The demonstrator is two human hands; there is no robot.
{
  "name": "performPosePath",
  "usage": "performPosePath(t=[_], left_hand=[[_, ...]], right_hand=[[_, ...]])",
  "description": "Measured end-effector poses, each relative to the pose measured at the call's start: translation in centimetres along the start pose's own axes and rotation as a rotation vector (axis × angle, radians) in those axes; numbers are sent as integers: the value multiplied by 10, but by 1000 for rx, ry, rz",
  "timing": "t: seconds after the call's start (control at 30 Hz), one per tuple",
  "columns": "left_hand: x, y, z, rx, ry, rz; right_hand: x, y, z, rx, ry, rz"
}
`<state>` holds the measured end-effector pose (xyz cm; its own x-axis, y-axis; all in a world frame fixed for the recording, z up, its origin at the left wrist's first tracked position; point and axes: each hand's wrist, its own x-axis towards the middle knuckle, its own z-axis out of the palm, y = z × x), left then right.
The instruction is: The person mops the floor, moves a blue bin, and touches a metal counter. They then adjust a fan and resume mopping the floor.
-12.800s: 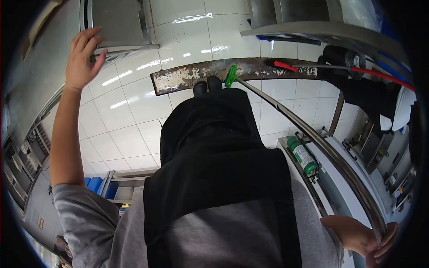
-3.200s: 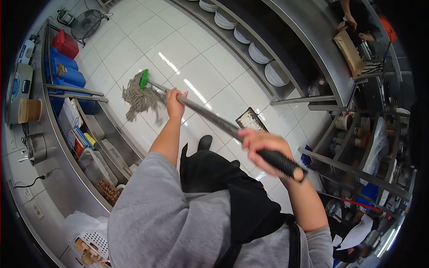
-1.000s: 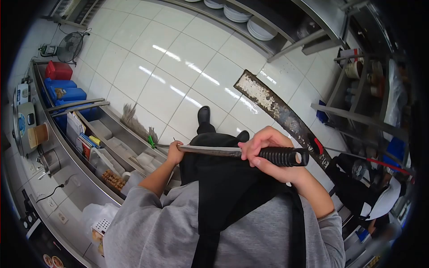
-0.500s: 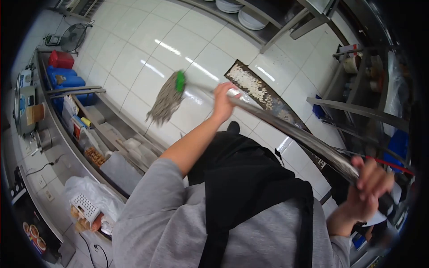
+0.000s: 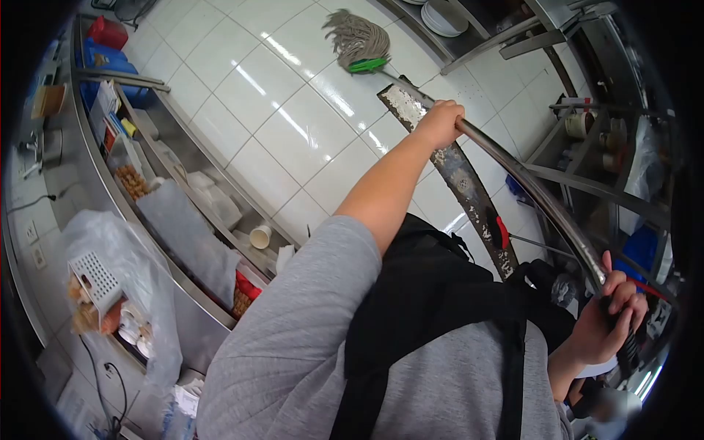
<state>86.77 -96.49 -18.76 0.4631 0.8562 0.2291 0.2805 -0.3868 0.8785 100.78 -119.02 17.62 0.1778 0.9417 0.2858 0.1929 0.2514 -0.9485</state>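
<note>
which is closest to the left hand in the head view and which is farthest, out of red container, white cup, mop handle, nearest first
1. Mop handle: gripped in the left hand.
2. White cup: on the person's left, below and left of that hand in the picture.
3. Red container: upper left of the picture, beyond the blue containers.
</note>
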Motion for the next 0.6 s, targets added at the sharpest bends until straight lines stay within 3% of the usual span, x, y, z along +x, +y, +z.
performPosePath(t=[0.27, 0.47, 0.6], left_hand=[[-151, 35, -73, 58, -5, -124], [-273, 49, -88, 152, -29, -248], [-349, 55, -72, 202, 30, -456]], right_hand=[[-39, -29, 6, 181, -164, 68], [-64, -23, 13, 288, -236, 198], [-85, -11, 15, 349, -392, 300]])
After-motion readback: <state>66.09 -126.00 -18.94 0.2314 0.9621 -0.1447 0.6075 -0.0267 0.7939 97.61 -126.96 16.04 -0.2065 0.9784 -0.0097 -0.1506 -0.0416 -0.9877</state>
